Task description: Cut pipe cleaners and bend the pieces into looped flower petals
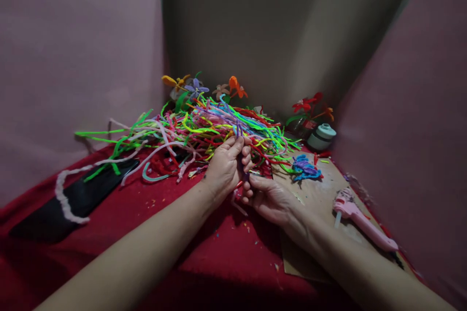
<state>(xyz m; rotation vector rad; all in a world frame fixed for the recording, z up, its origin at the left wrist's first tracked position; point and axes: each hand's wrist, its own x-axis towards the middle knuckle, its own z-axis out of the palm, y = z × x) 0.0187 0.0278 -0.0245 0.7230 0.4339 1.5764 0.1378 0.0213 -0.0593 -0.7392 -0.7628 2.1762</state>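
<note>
My left hand [226,164] is closed around purple pipe cleaners [239,129], whose tips stick up above the thumb. Just below and to the right, my right hand [268,198] pinches the lower part of the same purple bunch. The fingers hide most of it. Behind both hands lies a large heap of pipe cleaners [204,124] in green, pink, yellow, red and blue. A small blue and purple pipe-cleaner bundle [305,167] rests to the right of my hands.
A pink glue gun [365,223] lies on a tan board [330,189] at the right. Behind it stand a pale green jar [321,137] and red pipe-cleaner flowers [304,103]. A black flat item [78,204] lies on the red cloth [146,248] at the left.
</note>
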